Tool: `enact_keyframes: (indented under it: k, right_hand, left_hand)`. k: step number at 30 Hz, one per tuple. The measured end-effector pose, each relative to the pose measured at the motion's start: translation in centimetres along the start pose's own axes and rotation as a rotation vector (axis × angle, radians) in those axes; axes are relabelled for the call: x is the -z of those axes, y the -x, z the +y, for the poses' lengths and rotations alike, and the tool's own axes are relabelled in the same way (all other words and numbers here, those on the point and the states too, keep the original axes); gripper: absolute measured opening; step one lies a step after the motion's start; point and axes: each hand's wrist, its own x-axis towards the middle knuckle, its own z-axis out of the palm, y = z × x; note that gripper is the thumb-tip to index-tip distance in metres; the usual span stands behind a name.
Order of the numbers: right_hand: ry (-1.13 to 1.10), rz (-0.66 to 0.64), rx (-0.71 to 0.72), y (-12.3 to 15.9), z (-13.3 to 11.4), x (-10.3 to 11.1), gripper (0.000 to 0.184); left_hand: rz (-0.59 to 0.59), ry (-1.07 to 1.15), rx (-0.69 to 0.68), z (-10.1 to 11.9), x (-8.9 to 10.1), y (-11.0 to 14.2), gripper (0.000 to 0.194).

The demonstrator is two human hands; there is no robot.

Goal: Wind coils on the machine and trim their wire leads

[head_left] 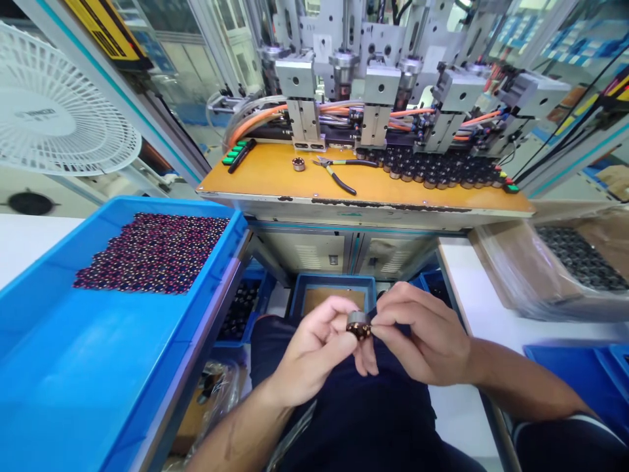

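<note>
Over my lap, my left hand holds a small round motor stator between thumb and fingers. It has a grey metal ring and copper-coloured windings on the side turned toward me. My right hand pinches thumb and forefinger together at the right edge of the stator. What lies between those fingertips, if anything, is too small to make out. On the orange bench ahead, a similar stator stands alone, left of a pair of cutting pliers with black and yellow handles.
Rows of dark round parts stand on the orange bench below a press machine. At left, a blue tray holds many small parts. A lined carton stands at right, a white fan at far left.
</note>
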Motion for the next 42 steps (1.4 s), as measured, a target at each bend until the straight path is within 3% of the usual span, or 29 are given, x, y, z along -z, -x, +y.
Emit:
enact_keyframes:
  k: [6, 9, 12, 14, 16, 21, 30, 35, 39, 42]
  right_hand:
    - [-0.019, 0.088, -0.26, -0.2, -0.4, -0.5, 0.012]
    - [-0.089, 0.085, -0.283, -0.2, -0.3, -0.6, 0.013]
    - [-0.172, 0.052, -0.199, -0.5, 0.0, -0.4, 0.011]
    - [-0.199, 0.035, -0.151, -0.7, 0.0, -0.3, 0.01]
    - [-0.192, 0.032, -0.125, -1.0, -0.1, -0.2, 0.011]
    - [-0.132, 0.042, -0.153, -0.9, -0.2, -0.1, 0.012]
    - [-0.104, 0.11, -0.256, -0.3, -0.3, -0.8, 0.012]
    - [-0.344, 0.123, -0.487, -0.2, -0.8, -1.4, 0.012]
    - [-0.765, 0.024, -0.811, 0.2, -0.5, -2.0, 0.017]
    - [-0.954, 0.002, -0.941, 0.6, 0.1, -2.3, 0.024]
  left_hand:
    - [0.142, -0.134, -0.28, 0.4, -0.2, -0.1, 0.028]
    - [0.182, -0.088, -0.318, 0.6, -0.1, -0.4, 0.036]
    - [0.192, -0.041, -0.136, 0.5, -0.1, -0.6, 0.043]
    - [0.11, -0.008, 0.033, 0.4, 0.0, -0.7, 0.045]
    - [0.039, 0.008, 0.103, 0.2, 0.1, -0.7, 0.038]
    - [0.116, -0.079, -0.101, 0.0, 0.0, -0.4, 0.012]
    - [0.352, -0.35, -0.453, 0.1, -0.7, -0.7, 0.02]
    - [0.413, -0.487, -0.533, -0.3, 0.2, -0.3, 0.031]
    - [0.373, -0.474, -0.473, -0.4, 0.9, 0.0, 0.028]
    - [0.32, -0.408, -0.462, -0.1, 0.9, -0.1, 0.03]
